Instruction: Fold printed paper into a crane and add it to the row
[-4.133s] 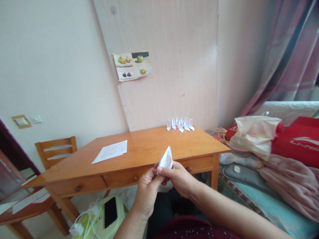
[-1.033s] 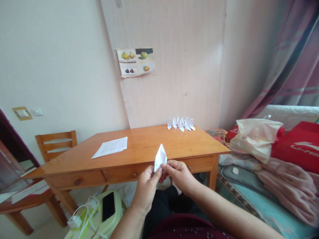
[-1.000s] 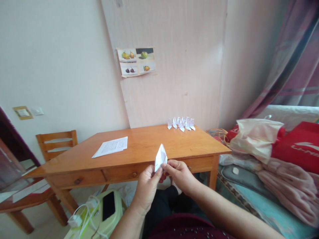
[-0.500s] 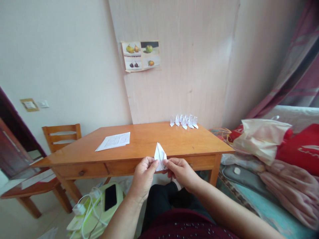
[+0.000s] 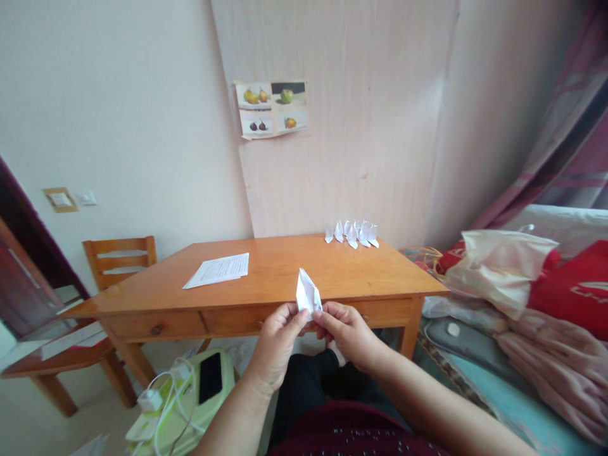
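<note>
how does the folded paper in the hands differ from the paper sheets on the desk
The folded paper is creased into a pointed shape, while the paper sheets lie flat. The folded paper is pinched between the left hand and right hand; the paper sheets rest on the desk. The folded paper is also smaller than the paper sheets. Both are white.

White folded paper [image 5: 306, 294] is seen against an orange-brown counter [image 5: 275, 269].
White is repeated in the folded pieces [image 5: 351, 236] and in the sheets [image 5: 218, 269], which are lined in dark grey. The fruit pictures [image 5: 272, 109] are coloured yellow, green, orange and dark purple. The garment [image 5: 351, 427] is coloured maroon and speckled with white; the bag [image 5: 565, 297] is coloured red and marked in white.
</note>
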{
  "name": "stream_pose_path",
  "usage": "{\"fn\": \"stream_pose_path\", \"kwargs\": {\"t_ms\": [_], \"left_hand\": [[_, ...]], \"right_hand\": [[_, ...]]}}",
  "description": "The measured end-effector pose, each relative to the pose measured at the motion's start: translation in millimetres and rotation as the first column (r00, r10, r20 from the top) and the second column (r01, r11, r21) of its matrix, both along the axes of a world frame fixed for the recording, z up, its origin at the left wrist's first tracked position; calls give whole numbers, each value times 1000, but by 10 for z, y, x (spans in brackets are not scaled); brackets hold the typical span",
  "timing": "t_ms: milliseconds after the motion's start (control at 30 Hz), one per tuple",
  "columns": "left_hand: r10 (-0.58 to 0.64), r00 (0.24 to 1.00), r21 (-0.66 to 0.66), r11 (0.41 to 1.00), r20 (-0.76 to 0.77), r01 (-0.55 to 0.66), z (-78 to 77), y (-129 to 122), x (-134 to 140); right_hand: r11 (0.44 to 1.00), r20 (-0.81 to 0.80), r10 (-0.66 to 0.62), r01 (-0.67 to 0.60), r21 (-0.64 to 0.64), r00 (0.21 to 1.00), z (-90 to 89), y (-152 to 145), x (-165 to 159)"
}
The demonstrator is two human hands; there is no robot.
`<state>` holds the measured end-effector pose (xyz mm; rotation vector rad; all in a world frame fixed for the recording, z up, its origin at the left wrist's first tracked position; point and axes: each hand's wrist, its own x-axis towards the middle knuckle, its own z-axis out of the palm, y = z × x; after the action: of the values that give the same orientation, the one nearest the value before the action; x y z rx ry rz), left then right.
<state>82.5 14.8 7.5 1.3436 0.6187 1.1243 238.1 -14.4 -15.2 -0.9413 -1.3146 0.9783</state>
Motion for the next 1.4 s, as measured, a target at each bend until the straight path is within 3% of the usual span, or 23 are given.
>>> {"fn": "stream_pose_path", "kwargs": {"t_ms": [333, 600, 867, 1033, 1233, 1400], "left_hand": [[-28, 999, 69, 997, -38, 30, -58, 44, -19], [-14, 994, 103, 994, -104, 25, -45, 7, -1], [-25, 998, 64, 998, -56, 28, 63, -83, 40], [-12, 1000, -14, 1000, -18, 12, -26, 34, 4], [76, 997, 53, 996, -30, -74, -97, 75, -11], [83, 996, 59, 995, -21, -81, -90, 78, -17]], "right_hand": [[998, -37, 28, -30, -63, 999, 33, 4, 2], [997, -207, -58, 68, 42, 977, 25, 95, 10], [997, -188, -42, 53, 57, 981, 25, 45, 20], [999, -144, 17, -12, 33, 989, 28, -16, -25], [998, -158, 18, -27, -51, 987, 29, -41, -69], [966, -52, 201, -207, -154, 978, -18, -63, -58]]}}
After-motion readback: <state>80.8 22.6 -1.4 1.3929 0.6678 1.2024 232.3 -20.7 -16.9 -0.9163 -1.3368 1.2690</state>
